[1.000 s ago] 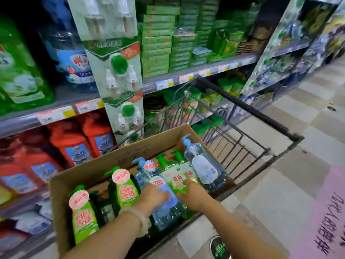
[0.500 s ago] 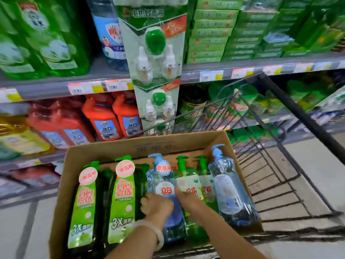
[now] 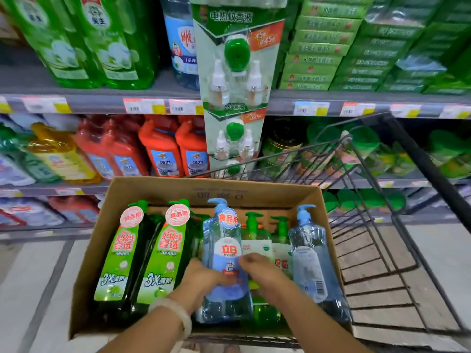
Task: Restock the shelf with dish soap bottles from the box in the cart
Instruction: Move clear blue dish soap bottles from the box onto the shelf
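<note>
**Both hands on a blue bottle in the box**

The store shelf (image 3: 102,100) fills the background, its upper level carrying tall green bottles (image 3: 102,42) and its lower level orange bottles (image 3: 163,151). A hanging strip of mosquito-repellent packs (image 3: 235,80) covers part of the shelf front, just behind the box's far edge. The wire cart (image 3: 377,225) holds a cardboard box (image 3: 158,189) at its left side. Two dark green soap bottles (image 3: 142,253) lie along the box's left edge, and a clear blue one (image 3: 312,253) lies by the right edge. In the middle, the blue pump bottle (image 3: 224,250) is gripped from both sides: the left hand (image 3: 204,278) curls round its left flank, the right hand (image 3: 262,270) round its right.
</note>
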`<act>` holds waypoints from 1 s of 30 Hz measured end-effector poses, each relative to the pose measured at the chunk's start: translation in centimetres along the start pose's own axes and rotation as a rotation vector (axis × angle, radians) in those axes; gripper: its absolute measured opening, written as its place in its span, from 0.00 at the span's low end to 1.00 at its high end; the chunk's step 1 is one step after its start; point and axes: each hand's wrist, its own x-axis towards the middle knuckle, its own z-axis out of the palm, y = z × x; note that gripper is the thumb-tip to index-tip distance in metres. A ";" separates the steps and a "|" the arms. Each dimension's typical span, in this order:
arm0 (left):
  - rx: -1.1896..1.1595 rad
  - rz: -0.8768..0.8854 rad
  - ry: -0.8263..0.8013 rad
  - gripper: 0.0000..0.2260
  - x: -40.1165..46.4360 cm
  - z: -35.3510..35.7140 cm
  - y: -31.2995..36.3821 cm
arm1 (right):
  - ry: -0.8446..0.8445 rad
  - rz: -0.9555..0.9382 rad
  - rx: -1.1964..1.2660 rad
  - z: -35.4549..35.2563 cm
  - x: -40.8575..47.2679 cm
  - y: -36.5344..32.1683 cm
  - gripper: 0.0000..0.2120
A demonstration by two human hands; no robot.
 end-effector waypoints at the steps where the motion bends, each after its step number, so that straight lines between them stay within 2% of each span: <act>1: -0.053 0.001 -0.054 0.21 -0.4 0.1 0.3 | -0.012 -0.020 0.015 -0.4 -0.3 -0.3 0.11; 3: -0.103 0.021 -0.122 0.21 -1.2 0.3 1.1 | -0.011 -0.070 0.020 -1.2 -0.9 -0.8 0.11; 8: -0.063 0.120 -0.174 0.29 -2.8 0.5 2.6 | -0.058 -0.186 0.027 -3.3 -2.1 -1.5 0.14; 13: -0.063 0.162 -0.138 0.33 -3.9 -0.5 4.1 | -0.245 -0.253 0.012 -4.1 -3.5 -2.6 0.27; 18: -0.070 0.257 -0.166 0.32 -6.1 -3.5 5.9 | -0.330 -0.397 -0.082 -2.3 -5.0 -5.1 0.31; 24: -0.165 0.434 0.000 0.29 -8.4 -12.1 6.4 | -0.388 -0.633 -0.184 5.9 -6.9 -9.9 0.37; 30: -0.238 0.525 0.156 0.37 -12.3 -27.2 2.4 | -0.562 -0.765 -0.280 21.6 -9.2 -12.2 0.33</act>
